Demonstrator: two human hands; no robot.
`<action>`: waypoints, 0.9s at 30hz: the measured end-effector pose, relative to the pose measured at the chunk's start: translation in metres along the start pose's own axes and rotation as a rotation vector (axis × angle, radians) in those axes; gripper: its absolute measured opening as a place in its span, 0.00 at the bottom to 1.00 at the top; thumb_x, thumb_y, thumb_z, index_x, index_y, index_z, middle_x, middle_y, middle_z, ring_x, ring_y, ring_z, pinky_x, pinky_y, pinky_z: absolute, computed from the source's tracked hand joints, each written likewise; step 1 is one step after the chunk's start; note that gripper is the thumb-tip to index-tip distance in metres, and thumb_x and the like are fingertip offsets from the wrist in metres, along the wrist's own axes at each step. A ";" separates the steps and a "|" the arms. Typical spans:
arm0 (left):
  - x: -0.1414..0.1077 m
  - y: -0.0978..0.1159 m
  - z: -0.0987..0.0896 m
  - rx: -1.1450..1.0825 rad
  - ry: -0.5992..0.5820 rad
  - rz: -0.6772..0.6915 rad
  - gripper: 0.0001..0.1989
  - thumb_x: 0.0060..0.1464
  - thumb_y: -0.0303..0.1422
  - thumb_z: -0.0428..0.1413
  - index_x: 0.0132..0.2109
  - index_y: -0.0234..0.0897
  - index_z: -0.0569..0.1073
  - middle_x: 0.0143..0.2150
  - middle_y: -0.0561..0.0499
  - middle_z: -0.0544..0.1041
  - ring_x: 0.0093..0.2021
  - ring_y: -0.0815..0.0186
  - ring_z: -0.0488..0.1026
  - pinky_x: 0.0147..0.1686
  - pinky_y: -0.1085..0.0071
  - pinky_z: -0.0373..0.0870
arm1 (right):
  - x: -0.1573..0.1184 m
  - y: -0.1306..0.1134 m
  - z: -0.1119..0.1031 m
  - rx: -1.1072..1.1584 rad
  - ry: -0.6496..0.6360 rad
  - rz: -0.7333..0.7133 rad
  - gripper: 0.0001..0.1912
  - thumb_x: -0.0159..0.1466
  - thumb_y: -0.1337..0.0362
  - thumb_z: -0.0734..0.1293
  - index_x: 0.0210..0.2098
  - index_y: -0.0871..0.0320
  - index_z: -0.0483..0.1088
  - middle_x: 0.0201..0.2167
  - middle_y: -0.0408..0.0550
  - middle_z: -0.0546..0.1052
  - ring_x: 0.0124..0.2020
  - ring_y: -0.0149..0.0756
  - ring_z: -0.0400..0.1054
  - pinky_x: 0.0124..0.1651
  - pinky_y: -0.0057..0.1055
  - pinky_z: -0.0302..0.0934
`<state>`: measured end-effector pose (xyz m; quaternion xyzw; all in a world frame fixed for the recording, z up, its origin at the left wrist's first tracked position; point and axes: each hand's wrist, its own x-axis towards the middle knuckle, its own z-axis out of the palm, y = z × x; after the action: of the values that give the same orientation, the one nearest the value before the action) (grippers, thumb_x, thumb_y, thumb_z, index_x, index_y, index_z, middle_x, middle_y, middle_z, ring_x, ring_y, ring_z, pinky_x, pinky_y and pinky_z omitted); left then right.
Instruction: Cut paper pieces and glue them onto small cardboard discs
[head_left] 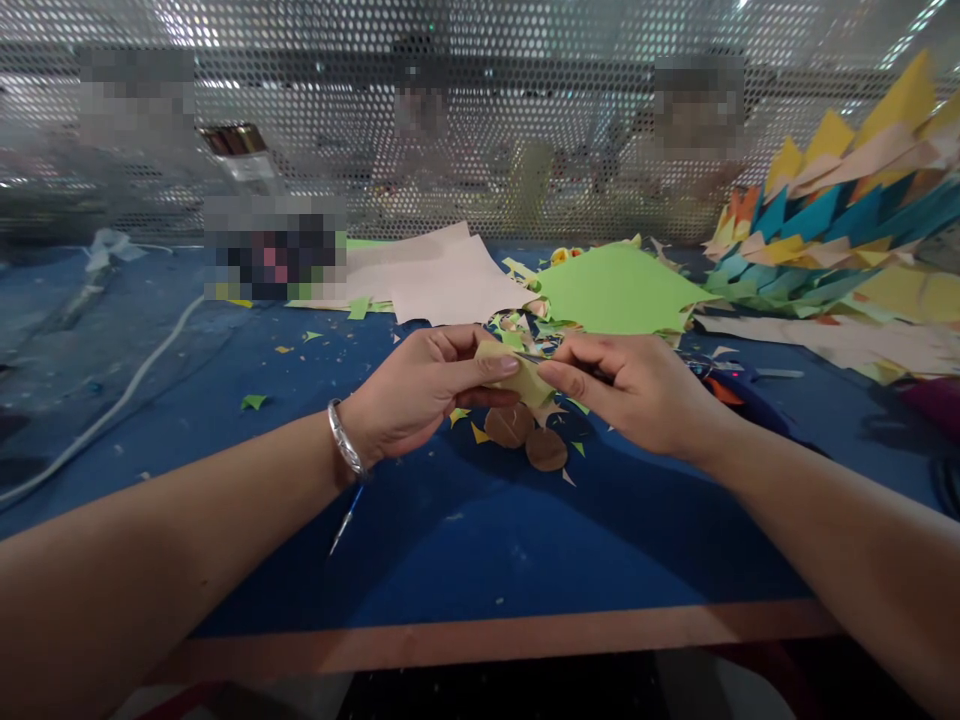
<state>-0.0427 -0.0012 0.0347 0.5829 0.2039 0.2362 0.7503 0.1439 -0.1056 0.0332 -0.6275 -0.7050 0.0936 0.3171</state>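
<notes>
My left hand [442,385], with a silver bracelet at its wrist, is closed on a small piece of pale yellow paper [534,386], thumb on top. On the other side of the paper, my right hand [626,390] is closed around a slim, dark metal tool [531,356] whose tip lies against the paper's upper edge. Fingers hide most of that tool, so its kind does not show. Just below the paper lie two brown discs [547,450] among small yellow and green paper scraps [480,433].
Behind my hands lie pale pink sheets [450,270] and a green sheet [615,287]. A layered folded-paper piece [832,220] stands at the right. A white cable [142,370] crosses the blue table [450,570] at the left. A perforated metal screen [480,140] closes off the back.
</notes>
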 end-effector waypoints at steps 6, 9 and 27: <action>0.000 0.000 0.000 0.007 0.002 -0.011 0.08 0.50 0.27 0.67 0.29 0.31 0.75 0.29 0.51 0.79 0.33 0.69 0.78 0.40 0.72 0.77 | 0.000 0.000 0.001 -0.004 0.015 -0.008 0.23 0.70 0.47 0.61 0.27 0.57 0.68 0.18 0.38 0.60 0.20 0.27 0.52 0.25 0.29 0.46; 0.000 -0.001 0.000 0.002 -0.005 -0.015 0.08 0.49 0.28 0.68 0.29 0.32 0.76 0.28 0.52 0.78 0.32 0.70 0.77 0.40 0.72 0.76 | 0.000 -0.001 0.001 0.003 0.021 -0.003 0.23 0.70 0.47 0.61 0.27 0.57 0.68 0.18 0.38 0.59 0.20 0.27 0.51 0.25 0.29 0.45; 0.000 -0.004 0.001 -0.024 -0.039 -0.041 0.08 0.52 0.26 0.65 0.30 0.31 0.74 0.30 0.49 0.80 0.31 0.69 0.78 0.38 0.72 0.76 | 0.000 -0.001 0.001 -0.015 -0.012 -0.002 0.23 0.70 0.47 0.61 0.27 0.57 0.67 0.20 0.40 0.62 0.21 0.28 0.54 0.26 0.30 0.48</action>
<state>-0.0418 -0.0028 0.0312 0.5739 0.1982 0.2119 0.7658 0.1426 -0.1051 0.0334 -0.6288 -0.7080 0.0917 0.3081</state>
